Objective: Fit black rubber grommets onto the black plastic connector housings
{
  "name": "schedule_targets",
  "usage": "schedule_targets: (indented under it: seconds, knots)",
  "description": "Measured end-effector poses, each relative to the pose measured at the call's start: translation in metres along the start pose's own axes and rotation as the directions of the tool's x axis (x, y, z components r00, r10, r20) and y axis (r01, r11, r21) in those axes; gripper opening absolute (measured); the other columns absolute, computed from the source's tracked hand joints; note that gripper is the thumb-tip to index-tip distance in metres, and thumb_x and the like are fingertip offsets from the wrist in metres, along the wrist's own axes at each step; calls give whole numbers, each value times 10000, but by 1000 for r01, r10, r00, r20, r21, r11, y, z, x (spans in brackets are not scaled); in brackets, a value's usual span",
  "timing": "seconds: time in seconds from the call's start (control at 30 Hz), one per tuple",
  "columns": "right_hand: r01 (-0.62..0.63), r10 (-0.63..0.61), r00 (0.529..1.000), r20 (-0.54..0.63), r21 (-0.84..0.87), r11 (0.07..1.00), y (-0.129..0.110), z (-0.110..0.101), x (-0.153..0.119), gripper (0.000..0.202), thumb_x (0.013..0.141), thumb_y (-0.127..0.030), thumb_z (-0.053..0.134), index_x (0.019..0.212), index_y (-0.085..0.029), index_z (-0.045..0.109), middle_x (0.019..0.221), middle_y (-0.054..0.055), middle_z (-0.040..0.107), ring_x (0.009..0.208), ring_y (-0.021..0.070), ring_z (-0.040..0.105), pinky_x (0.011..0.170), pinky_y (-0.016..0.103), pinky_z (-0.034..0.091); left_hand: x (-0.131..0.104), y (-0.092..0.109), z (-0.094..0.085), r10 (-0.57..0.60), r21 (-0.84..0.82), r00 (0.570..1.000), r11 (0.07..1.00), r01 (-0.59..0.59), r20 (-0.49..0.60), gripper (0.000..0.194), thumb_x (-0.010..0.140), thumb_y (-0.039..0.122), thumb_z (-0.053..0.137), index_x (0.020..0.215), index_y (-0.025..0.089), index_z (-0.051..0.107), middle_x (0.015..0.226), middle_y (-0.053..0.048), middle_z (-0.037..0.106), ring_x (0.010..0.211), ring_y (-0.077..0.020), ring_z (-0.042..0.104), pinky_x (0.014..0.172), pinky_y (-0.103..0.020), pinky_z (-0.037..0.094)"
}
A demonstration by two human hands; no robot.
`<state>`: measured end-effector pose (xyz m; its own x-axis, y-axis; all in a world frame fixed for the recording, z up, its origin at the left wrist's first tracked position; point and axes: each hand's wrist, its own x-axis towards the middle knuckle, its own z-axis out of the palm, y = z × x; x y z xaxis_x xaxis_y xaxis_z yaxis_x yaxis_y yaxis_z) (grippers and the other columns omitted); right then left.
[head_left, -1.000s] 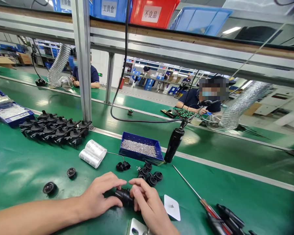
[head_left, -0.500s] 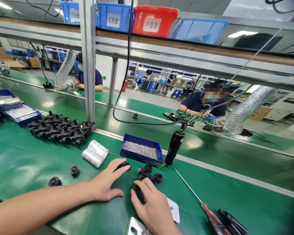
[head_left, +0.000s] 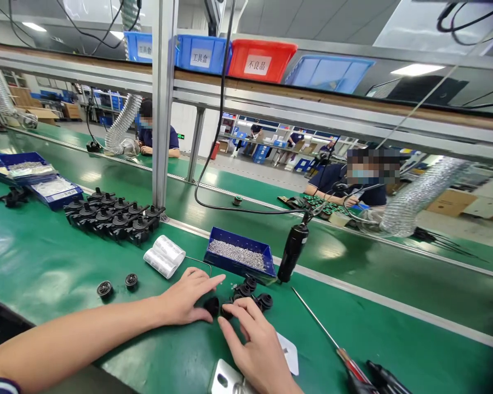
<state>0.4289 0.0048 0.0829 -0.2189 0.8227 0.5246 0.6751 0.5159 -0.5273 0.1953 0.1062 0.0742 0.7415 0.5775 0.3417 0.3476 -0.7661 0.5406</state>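
My left hand rests low over the green bench, its thumb against a small black plastic part and its index finger stretched out above it. Just to the right, my right hand has thumb and fingertips around another round black plastic part, partly hidden by the fingers. Behind that hand several black round stepped parts stand in a cluster. Tiny shiny pieces lie beside them. A blue tray of small metal pieces sits beyond both hands.
A black electric screwdriver hangs on a cable right of the tray. A long red-handled screwdriver lies at right. Two black ribbed discs, a white label roll and rows of black assemblies lie left. A metal bracket sits in front.
My left hand has drawn back from the far black part toward me, and a black part now shows by its thumb. The right hand stays near its part. The view has shifted slightly.
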Motion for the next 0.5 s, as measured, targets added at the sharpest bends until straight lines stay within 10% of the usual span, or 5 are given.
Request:
schedule_targets:
  seconds: [0.13,0.33,0.5]
  knots:
    - [30,-29,1000,10,-36,999,4,3,-2,198,1102,-293,582,1235,-216,707,1144,119,687,896,242,772,674,315,644,-9,3,-13,-119,-110,992,987,114,-39,1219,802,200,916,1743,368,159,1678,-152,430,1532,-373,409,1268,-637,372]
    - [234,-205,968,146,-220,947,1,17,-3,331,1145,-303,463,1402,-181,633,1297,177,693,856,257,799,573,335,631,-13,-16,-13,-217,-134,976,968,212,-24,917,906,53,673,1706,325,317,1483,-126,644,1341,-311,627,1184,-570,512]
    - [277,-200,946,255,-315,908,4,22,1,392,1173,-352,358,1396,-183,632,1298,174,693,805,255,802,527,342,609,-11,6,-33,-221,9,975,975,221,13,775,900,81,749,1607,257,481,1447,-132,662,1329,-325,637,1140,-506,547]
